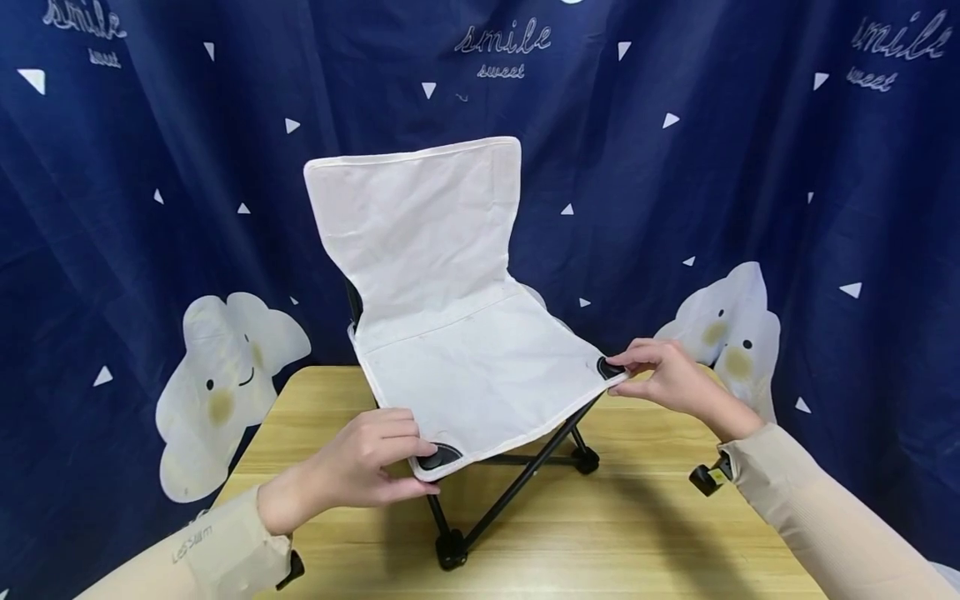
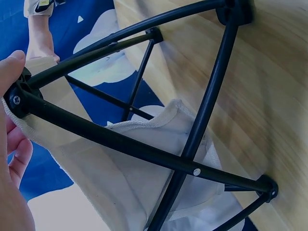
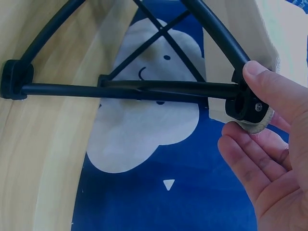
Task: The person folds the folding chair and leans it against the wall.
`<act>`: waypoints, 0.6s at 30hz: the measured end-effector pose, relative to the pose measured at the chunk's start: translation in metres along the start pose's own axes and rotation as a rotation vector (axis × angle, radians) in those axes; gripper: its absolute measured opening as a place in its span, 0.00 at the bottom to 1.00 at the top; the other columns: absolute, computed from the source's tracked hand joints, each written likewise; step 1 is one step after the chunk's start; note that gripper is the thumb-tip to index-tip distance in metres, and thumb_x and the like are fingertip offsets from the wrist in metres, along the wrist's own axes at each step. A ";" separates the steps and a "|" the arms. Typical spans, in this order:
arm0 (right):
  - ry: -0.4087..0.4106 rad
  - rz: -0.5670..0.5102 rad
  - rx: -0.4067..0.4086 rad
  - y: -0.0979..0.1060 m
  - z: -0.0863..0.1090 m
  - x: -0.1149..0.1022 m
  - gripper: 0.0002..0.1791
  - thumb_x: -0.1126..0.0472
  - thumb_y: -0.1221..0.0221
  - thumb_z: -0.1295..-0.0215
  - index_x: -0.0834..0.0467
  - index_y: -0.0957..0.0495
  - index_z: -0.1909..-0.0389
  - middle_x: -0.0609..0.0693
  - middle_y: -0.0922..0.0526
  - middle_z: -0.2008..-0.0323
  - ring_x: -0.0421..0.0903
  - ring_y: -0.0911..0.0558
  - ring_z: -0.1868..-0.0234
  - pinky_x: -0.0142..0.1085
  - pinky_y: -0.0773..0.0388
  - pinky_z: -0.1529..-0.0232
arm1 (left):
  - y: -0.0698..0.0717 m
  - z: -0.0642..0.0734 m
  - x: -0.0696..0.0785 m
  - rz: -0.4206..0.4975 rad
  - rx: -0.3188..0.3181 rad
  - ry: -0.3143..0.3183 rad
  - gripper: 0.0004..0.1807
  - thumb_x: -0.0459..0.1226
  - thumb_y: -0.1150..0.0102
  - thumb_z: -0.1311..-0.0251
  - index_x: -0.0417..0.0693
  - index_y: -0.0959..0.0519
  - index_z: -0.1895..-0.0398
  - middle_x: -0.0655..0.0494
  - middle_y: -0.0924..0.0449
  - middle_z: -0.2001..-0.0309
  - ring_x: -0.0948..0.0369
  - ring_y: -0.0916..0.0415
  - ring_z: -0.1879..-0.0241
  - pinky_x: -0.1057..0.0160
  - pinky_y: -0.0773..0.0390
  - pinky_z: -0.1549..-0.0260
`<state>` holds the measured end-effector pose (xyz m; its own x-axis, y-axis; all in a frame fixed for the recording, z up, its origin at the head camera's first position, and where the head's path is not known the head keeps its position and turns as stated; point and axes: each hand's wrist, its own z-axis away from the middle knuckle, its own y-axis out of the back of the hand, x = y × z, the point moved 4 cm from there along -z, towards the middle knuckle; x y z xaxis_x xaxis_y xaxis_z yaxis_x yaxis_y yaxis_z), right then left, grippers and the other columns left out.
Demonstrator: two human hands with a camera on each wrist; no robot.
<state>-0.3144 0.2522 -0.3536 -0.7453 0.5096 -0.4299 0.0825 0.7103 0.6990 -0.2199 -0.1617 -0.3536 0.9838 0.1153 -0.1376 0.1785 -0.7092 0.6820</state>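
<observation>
A small folding chair [image 1: 465,367] with a white fabric seat and backrest stands unfolded on its crossed black legs. My left hand [image 1: 367,461] pinches the seat's near left corner, fingers over the black corner patch [image 1: 441,456] and thumb beneath. At the right front corner my right hand [image 1: 663,377] does the same, by the other black patch [image 1: 611,367]. Seen from below in the left wrist view, a black plastic joint [image 2: 21,96] sits within the left grip. The right wrist view shows the right thumb against a similar joint [image 3: 248,103].
The chair stands on a wood-grain table [image 1: 600,517] with rounded far corners. Behind it hangs a dark blue curtain [image 1: 585,167] with white triangles and smiling clouds. A black camera mount [image 1: 705,479] hangs at the right wrist.
</observation>
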 end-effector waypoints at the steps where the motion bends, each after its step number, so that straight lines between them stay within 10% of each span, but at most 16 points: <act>1: -0.001 0.002 0.003 0.000 0.000 0.000 0.21 0.73 0.17 0.53 0.65 0.08 0.56 0.47 0.13 0.69 0.32 0.19 0.72 0.25 0.23 0.74 | 0.000 0.000 0.000 0.001 0.001 0.001 0.16 0.49 0.27 0.30 0.45 0.12 0.60 0.62 0.21 0.72 0.65 0.29 0.74 0.71 0.26 0.71; 18: -0.007 0.022 0.040 -0.001 -0.005 -0.005 0.21 0.74 0.18 0.54 0.67 0.08 0.55 0.49 0.13 0.69 0.33 0.16 0.71 0.23 0.21 0.70 | 0.001 -0.004 -0.007 0.042 -0.021 0.076 0.15 0.49 0.24 0.33 0.47 0.13 0.62 0.63 0.25 0.74 0.66 0.32 0.73 0.74 0.29 0.71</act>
<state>-0.3141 0.2470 -0.3496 -0.7387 0.5285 -0.4184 0.1254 0.7177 0.6850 -0.2267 -0.1602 -0.3488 0.9889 0.1384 -0.0545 0.1366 -0.6998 0.7012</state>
